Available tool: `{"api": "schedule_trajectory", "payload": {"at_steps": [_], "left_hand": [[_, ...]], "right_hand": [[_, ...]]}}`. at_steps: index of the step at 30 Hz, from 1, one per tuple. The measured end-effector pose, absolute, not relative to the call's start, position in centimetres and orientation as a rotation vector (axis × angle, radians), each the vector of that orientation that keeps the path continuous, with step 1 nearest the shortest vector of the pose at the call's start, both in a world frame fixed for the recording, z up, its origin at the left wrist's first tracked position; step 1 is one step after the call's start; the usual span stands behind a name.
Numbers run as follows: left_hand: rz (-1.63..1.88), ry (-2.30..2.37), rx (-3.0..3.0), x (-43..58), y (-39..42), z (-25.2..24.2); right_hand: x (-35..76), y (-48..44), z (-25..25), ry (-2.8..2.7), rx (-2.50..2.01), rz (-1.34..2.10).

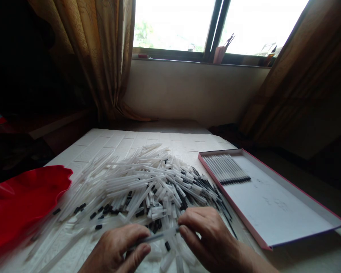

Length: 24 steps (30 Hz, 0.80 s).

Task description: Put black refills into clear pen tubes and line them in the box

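Observation:
Low in the head view, my left hand (pixel 119 246) is closed around a translucent pen (pixel 160 236), thumb and forefinger pressed on it. The pen lies nearly level, its right end rising slightly. That end is pinched between the thumb and fingers of my right hand (pixel 213 237), where a small dark bit shows; its exact shape is blurred. Just beyond both hands spreads a heap of clear pen barrels (pixel 122 182). Small black plugs (pixel 99 227), clear caps (pixel 158 212) and dark, thin ink refills (pixel 227 220) are mixed in or beside it.
To the right lies a shallow pink-edged box lid (pixel 290 204) with a row of pens (pixel 226 167) in its far left corner. A red scalloped tray (pixel 31 193) stands at the left. The white table (pixel 102 138) reaches towards a curtained window (pixel 173 26).

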<state>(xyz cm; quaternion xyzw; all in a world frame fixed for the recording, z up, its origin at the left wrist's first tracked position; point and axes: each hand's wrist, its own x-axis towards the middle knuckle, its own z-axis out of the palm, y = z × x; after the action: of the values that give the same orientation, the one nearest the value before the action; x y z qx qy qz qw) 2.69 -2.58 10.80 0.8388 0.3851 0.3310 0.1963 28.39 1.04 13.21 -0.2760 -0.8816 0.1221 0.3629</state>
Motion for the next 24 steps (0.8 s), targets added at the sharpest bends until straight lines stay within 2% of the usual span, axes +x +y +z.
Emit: {"api": "schedule_trajectory", "payload": {"at_steps": [3,14,20,24], "left_hand": [[0.859,1.118,2.285,2.6,-2.7,11.4],[0.983,1.162,2.353,2.3,-2.4,9.8],[0.946,1.04,2.491,2.9,-2.5,9.3],[0.971,1.046,2.538,2.9,-2.4,9.4]], "right_hand": [[28.9,1.3,13.4,-2.198,-0.73,0.313],[28.9,1.5,13.2,-2.237,-0.729,0.409],[27.4,1.0,11.4,-2.497,-0.551,0.199],[26.9,0.5,11.1,-2.581,-0.601,0.09]]}}
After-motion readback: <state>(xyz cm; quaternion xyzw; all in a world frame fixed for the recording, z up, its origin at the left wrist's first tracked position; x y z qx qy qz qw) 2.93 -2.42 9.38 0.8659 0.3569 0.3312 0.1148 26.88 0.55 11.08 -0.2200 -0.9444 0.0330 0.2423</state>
